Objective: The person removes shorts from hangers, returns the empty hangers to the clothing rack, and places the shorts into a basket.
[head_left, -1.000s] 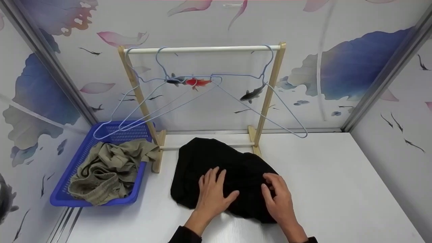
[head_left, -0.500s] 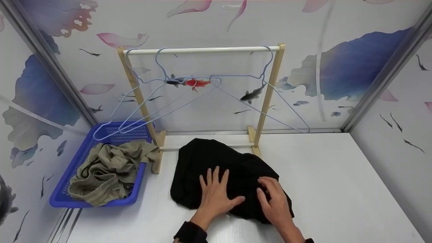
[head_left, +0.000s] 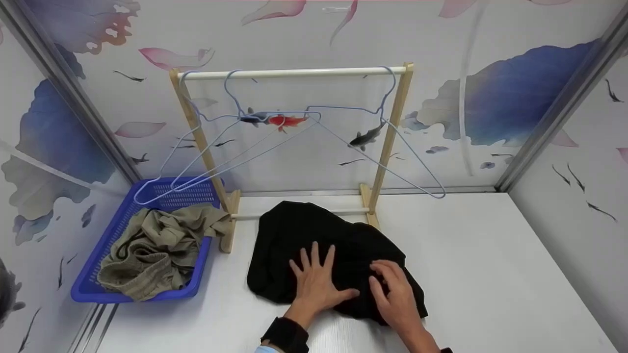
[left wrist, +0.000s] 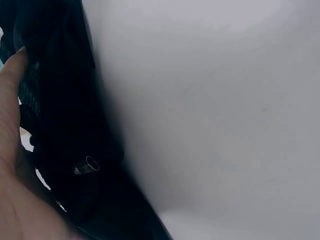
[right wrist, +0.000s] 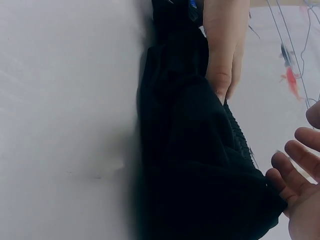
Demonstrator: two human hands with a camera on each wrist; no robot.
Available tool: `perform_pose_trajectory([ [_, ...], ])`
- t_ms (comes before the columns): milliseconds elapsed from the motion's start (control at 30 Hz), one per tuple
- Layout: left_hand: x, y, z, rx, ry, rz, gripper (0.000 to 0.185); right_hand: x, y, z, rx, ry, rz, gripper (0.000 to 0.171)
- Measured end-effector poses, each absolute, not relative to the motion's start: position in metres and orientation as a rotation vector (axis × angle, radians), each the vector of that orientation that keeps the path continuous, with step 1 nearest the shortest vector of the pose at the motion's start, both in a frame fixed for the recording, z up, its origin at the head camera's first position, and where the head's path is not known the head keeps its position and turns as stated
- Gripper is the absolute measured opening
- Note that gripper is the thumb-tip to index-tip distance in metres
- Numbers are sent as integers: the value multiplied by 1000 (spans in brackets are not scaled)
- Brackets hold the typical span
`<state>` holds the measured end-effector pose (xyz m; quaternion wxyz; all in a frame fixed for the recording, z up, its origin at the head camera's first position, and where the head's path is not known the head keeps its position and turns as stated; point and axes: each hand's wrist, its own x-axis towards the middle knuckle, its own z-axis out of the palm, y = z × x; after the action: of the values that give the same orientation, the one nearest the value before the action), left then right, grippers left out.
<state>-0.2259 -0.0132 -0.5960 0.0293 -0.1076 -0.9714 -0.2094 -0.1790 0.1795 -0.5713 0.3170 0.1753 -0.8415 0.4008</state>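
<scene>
A black garment [head_left: 289, 235] lies bunched on the white table, in front of the rack. In the right wrist view the garment [right wrist: 180, 145] shows a ribbed, gathered edge. My left hand [head_left: 316, 284] rests flat on its middle with fingers spread; in the left wrist view part of this hand [left wrist: 12, 130] borders the dark cloth [left wrist: 70, 110]. Over the garment's right part is my right hand [head_left: 397, 296], its fingers loosely bent. The right wrist view has these fingers [right wrist: 287, 172] against the cloth's edge, with nothing visibly pinched.
Behind the garment stands a wooden rack [head_left: 397, 127] with a white rail [head_left: 294, 73]. Several blue wire hangers [head_left: 417, 152] hang from it. To the left, a blue basket [head_left: 83, 289] holds a crumpled khaki garment [head_left: 162, 245]. Patterned walls [head_left: 314, 34] enclose the table [head_left: 490, 274].
My left hand has shifted slightly right and its fingers have spread wider. The right hand has moved a little left across the black garment, uncovering more of its right edge.
</scene>
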Motion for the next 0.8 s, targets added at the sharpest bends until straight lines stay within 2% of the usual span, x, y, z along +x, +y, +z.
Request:
perform_pose_trajectory([
  [367, -230, -1, -603, -256, -3113, -485, 126, -175, 174, -578, 471, -2265, 1061, 25],
  [800, -239, 4, -599, -228, -3177, -321, 120, -174, 172, -584, 478, -2269, 1079, 26],
])
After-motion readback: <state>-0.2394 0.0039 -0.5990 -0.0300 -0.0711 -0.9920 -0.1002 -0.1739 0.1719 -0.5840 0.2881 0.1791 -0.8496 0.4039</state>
